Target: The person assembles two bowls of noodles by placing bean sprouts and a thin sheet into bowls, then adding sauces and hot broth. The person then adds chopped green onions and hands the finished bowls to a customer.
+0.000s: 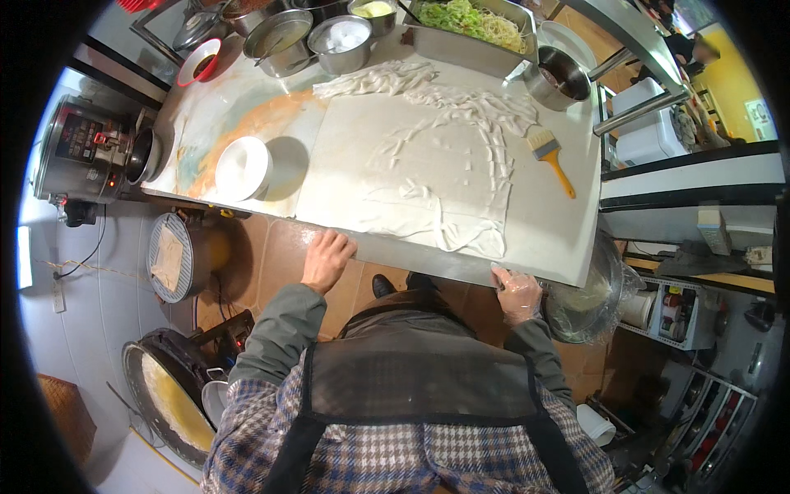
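Note:
My left hand (329, 259), bare, is at the table's near edge with its fingers curled at the left end of a greyish translucent sheet (411, 249). My right hand (518, 295), in a clear plastic glove, pinches the right end of that sheet. The strip between the hands hangs along the table edge; whether it joins the pale sheet on top I cannot tell. Soft white strips (448, 235), like rice noodle, lie loose and folded beyond it, with a bunched heap (485, 107) farther back. A brush (551, 162) with a yellow handle lies to the right.
A white bowl (243, 169) stands on the left of the table (568, 230). Metal pots (341, 45) and a tray (469, 51) of greens and sprouts line the back. Below left is a round pan (169, 391); a plastic-covered basin (584, 300) stands below right.

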Tool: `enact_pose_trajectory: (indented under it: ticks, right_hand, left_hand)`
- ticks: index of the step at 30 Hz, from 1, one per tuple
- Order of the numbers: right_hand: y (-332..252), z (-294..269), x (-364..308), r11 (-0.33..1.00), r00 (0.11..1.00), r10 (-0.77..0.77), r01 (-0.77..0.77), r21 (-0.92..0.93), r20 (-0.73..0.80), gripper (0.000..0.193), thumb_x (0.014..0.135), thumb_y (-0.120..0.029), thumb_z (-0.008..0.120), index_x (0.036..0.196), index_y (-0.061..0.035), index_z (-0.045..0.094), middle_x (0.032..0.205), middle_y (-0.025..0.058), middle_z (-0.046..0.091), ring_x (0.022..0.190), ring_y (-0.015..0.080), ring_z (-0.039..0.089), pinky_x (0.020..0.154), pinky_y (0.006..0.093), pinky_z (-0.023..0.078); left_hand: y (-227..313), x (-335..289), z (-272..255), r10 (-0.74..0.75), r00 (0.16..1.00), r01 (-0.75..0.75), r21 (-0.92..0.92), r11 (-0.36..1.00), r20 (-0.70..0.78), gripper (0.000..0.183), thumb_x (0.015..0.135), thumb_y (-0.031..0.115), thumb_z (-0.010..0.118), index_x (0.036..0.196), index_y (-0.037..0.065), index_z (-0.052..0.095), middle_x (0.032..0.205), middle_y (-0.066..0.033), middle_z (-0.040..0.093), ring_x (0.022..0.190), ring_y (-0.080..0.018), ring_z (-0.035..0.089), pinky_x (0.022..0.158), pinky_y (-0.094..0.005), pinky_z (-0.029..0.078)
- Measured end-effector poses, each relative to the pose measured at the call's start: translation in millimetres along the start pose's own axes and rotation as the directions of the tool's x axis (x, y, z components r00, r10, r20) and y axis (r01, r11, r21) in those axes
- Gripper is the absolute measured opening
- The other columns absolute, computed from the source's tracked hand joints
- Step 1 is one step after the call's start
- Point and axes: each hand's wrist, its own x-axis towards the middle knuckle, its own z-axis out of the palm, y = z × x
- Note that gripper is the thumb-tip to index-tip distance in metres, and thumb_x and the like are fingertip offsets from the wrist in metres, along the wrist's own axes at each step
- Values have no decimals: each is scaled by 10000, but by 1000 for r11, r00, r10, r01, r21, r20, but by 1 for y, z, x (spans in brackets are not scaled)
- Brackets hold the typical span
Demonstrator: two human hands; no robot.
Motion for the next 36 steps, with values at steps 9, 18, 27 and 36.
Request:
enact_pose_trajectory:
  ticks: [9,18,27,36]
  right_hand:
    - [30,36,38,996,994,-78,74,-53,-77,156,803,-157,664,920,-237,728,611,30,549,574,259,564,562,406,453]
    - [101,61,186,998,996,3,3,-63,88,184,828,-113,581,907,-239,691,682,67,641,649,261,636,624,414,479]
    - [90,25,150,971,998,-39,26,239,51,529,715,-306,789,1153,-47,644,1131,152,583,1074,363,506,945,480,407]
    - [16,28,216,968,995,95,-100,229,31,336,860,-224,662,1143,-45,633,1127,195,624,1011,406,565,841,488,464]
  left_hand:
    - [-12,40,25,-39,996,40,-11,999,77,98,765,96,587,862,105,591,862,-45,511,887,-241,508,768,-375,411]
    - [-87,205,46,-7,1000,8,29,1000,-3,44,804,140,573,838,124,597,888,-41,556,923,-258,521,745,-390,427]
    - [-151,185,-108,-89,986,127,-289,949,141,677,755,205,789,1362,122,500,1350,-162,498,1256,-359,461,1056,-443,404]
    - [-433,430,-383,61,574,283,267,921,-816,497,871,242,638,1298,22,510,1265,-193,552,1179,-372,516,1002,-446,427]
